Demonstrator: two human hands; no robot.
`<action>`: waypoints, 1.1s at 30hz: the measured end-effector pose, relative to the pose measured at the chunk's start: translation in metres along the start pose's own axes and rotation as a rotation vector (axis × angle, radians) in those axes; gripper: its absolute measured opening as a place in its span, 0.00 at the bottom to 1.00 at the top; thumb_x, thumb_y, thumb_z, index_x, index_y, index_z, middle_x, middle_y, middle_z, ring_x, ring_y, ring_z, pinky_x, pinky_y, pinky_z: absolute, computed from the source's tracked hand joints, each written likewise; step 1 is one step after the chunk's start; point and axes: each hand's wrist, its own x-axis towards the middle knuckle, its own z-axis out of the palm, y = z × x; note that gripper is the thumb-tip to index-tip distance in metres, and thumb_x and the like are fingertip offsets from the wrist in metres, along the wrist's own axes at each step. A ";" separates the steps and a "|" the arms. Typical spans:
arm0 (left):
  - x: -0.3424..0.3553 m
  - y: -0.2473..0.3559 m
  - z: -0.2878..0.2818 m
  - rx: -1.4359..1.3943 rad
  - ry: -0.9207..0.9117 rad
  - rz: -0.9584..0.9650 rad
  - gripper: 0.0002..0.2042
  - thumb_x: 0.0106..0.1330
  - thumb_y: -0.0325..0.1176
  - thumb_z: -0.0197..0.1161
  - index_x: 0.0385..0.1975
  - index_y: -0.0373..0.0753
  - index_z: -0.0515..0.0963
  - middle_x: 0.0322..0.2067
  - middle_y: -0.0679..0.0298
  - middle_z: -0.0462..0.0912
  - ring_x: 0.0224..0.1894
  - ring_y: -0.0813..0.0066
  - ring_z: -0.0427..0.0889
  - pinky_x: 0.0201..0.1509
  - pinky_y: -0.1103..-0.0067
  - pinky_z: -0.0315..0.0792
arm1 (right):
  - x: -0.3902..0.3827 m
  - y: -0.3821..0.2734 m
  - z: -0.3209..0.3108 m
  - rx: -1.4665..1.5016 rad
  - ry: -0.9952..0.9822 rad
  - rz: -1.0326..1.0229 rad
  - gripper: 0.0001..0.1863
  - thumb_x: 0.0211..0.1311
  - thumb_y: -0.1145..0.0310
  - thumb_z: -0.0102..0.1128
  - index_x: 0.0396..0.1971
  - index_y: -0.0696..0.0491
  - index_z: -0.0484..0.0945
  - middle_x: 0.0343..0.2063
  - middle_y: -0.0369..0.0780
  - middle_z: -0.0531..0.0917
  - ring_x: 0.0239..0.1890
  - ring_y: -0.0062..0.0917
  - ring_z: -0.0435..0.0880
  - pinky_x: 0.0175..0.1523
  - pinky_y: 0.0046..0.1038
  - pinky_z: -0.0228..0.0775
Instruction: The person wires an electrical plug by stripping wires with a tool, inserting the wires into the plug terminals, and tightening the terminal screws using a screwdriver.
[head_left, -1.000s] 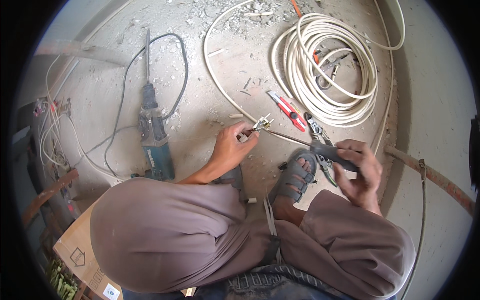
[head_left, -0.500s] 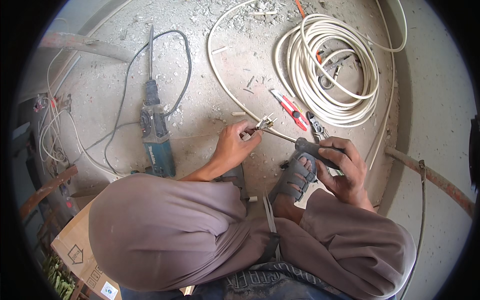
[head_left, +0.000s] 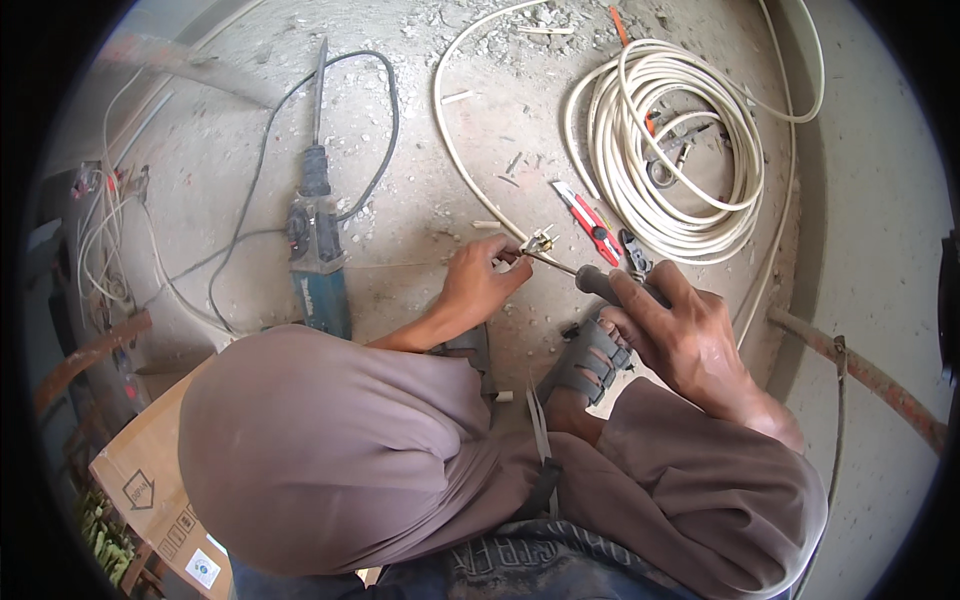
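My left hand [head_left: 478, 283] pinches a small power plug [head_left: 541, 241] with metal prongs. A white cable [head_left: 447, 130] runs from beyond down to the plug. My right hand [head_left: 690, 330] is wrapped round the dark handle of a screwdriver [head_left: 596, 285]. Its shaft points left, with the tip at the plug; whether it sits in a screw is too small to tell. Just past the screwdriver lie a red utility knife [head_left: 590, 226], blade out, and a pair of pliers [head_left: 633, 249].
A coil of white cable [head_left: 612, 150] lies at the far right, with tools inside it. To the left rests a teal demolition hammer [head_left: 318, 240] with its cord looped. Rubble [head_left: 590, 45] covers the far floor. A cardboard box [head_left: 165, 480] stands near my left knee.
My right hand has turned over the screwdriver handle, its back now facing up, and the handle has shifted a little left. My left hand still holds the plug. The view has shifted slightly.
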 end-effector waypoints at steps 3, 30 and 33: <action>0.002 -0.007 0.004 0.009 0.032 -0.007 0.13 0.63 0.35 0.65 0.41 0.31 0.83 0.29 0.57 0.87 0.26 0.72 0.87 0.34 0.75 0.77 | 0.011 -0.007 -0.003 0.060 0.125 -0.040 0.29 0.58 0.73 0.67 0.62 0.47 0.76 0.45 0.45 0.75 0.35 0.39 0.84 0.38 0.39 0.80; 0.009 -0.017 0.003 -0.045 0.082 -0.094 0.14 0.61 0.39 0.68 0.37 0.32 0.84 0.33 0.49 0.87 0.37 0.52 0.86 0.43 0.66 0.76 | 0.029 0.015 0.020 0.029 0.089 -0.224 0.34 0.54 0.77 0.63 0.65 0.51 0.71 0.40 0.47 0.75 0.31 0.38 0.84 0.33 0.36 0.78; 0.010 -0.010 -0.001 -0.020 0.032 -0.104 0.14 0.61 0.39 0.67 0.37 0.33 0.84 0.32 0.50 0.87 0.37 0.51 0.86 0.43 0.66 0.76 | 0.033 0.012 0.020 0.089 0.114 -0.078 0.33 0.56 0.76 0.63 0.66 0.51 0.71 0.42 0.48 0.75 0.31 0.41 0.84 0.33 0.38 0.78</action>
